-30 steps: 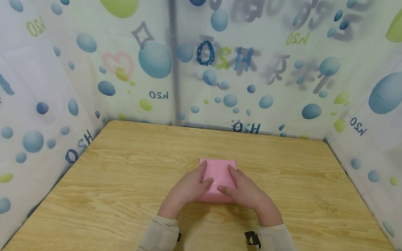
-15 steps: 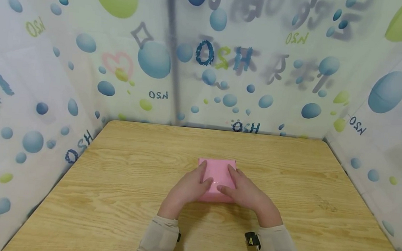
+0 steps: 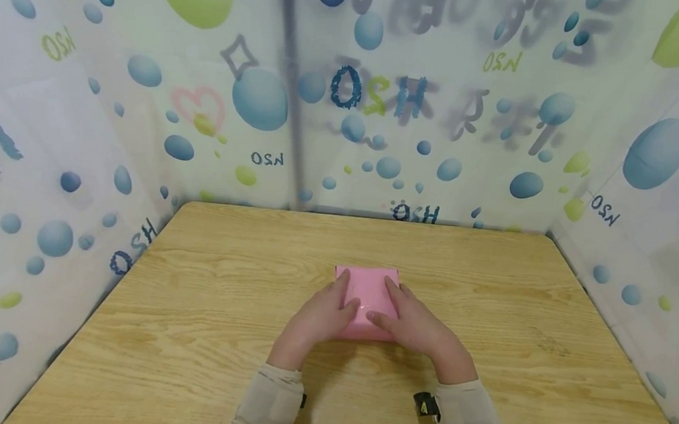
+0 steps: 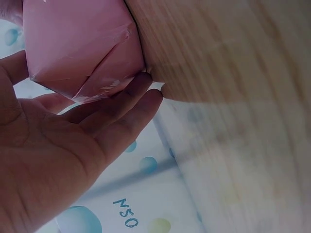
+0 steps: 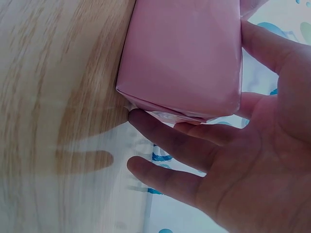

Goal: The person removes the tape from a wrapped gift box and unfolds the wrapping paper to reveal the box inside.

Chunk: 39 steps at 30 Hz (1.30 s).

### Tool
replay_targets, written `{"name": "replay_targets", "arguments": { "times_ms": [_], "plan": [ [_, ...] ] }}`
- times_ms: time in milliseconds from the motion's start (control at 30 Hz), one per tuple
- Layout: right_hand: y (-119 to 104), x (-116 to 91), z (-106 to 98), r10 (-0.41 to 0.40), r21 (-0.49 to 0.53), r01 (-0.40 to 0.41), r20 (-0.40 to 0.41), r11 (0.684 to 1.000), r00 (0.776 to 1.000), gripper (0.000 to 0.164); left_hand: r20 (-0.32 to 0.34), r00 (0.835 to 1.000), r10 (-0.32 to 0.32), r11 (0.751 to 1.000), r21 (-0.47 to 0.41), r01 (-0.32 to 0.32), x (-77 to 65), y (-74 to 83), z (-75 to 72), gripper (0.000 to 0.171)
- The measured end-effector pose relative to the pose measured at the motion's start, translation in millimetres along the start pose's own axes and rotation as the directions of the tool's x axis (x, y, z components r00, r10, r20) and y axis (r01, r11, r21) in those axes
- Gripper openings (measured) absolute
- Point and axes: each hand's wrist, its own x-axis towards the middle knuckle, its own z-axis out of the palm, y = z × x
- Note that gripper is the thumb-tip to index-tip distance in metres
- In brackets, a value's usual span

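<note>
A small box wrapped in glossy pink paper (image 3: 370, 289) sits on the wooden table, with both hands around it. My left hand (image 3: 320, 315) holds its left side, thumb and index finger lying over the top. The right hand (image 3: 419, 323) mirrors this on the right side. In the left wrist view, the left hand's fingers reach along the folded end of the box (image 4: 80, 41) down to its bottom edge. In the right wrist view, one fingertip touches the lower corner of the box (image 5: 182, 53), while the little finger stands apart from it.
The wood-grain table (image 3: 209, 315) extends around the box on all sides. Behind and beside it hang pale curtains (image 3: 455, 134) printed with blue and green drops and lettering. Beige sleeves (image 3: 267, 404) cover both forearms, and a small black device (image 3: 426, 404) sits at the right wrist.
</note>
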Motion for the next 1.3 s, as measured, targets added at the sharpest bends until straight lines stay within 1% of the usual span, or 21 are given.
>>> {"name": "replay_targets", "arguments": {
  "times_ms": [167, 433, 600, 1100, 1300],
  "plan": [
    [0.9, 0.5, 1.4, 0.01, -0.003, -0.01, 0.002, 1.0, 1.0, 0.087, -0.004, 1.0, -0.002, 1.0, -0.002, 0.002, -1.1, 0.6, 0.7, 0.072],
    [3.6, 1.7, 1.0, 0.002, -0.015, -0.003, -0.007, 1.0, 1.0, 0.086, -0.021, 0.999, -0.024, 0.998, 0.051, 0.025, 0.3, 2.3, 2.4, 0.072],
    [2.6, 0.9, 0.1, -0.01, -0.008, 0.01, -0.004, 1.0, 1.0, 0.086, -0.02, 0.999, -0.04, 0.997, 0.063, 0.041, 0.8, 3.6, 2.8, 0.072],
    [4.8, 2.7, 3.6, -0.006, -0.011, 0.006, -0.012, 1.0, 1.0, 0.087, -0.036, 0.999, -0.032, 0.994, 0.104, 0.035, 2.1, 4.4, 6.0, 0.071],
    [5.4, 4.0, 4.6, -0.005, -0.016, 0.005, -0.008, 1.0, 1.0, 0.087, -0.04, 0.999, -0.032, 0.994, 0.106, 0.036, 3.5, 2.6, 7.5, 0.071]
  ]
}}
